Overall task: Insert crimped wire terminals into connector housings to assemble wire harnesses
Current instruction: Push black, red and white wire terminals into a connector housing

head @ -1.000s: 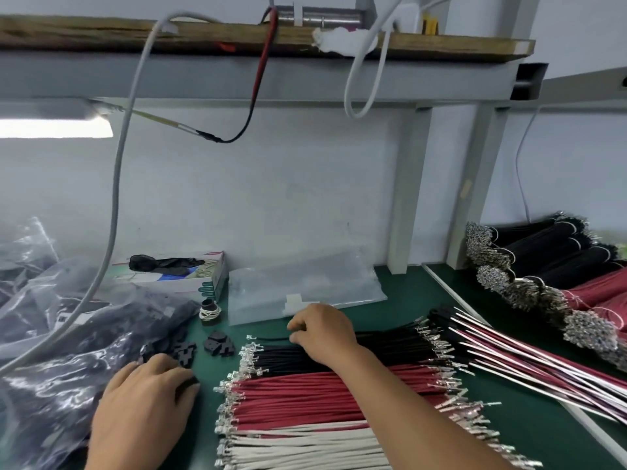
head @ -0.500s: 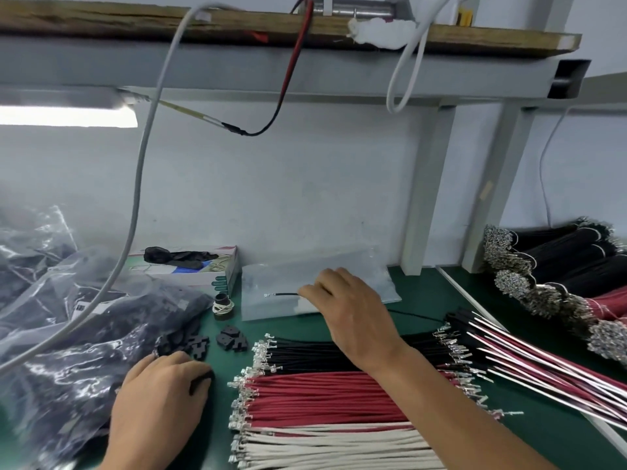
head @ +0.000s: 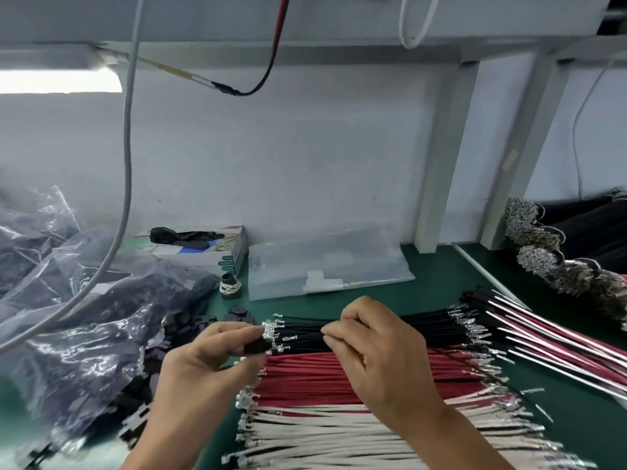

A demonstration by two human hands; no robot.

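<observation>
Black connector housing (head: 255,345) pinched in my left hand (head: 207,361) above wire rows; right hand (head: 373,351) pinches single black wire (head: 451,357), terminal hidden. Insertion step, I judge; next needs terminal aligned with cavity.

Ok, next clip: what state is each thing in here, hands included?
Left hand: pinching a black housing.
Right hand: pinching a black wire toward the housing.
Black wires: lying flat in a row.
Red wires: lying flat.
White wires: lying flat.
Clear bag: flat on the bench.
Lamp: lit.
</observation>
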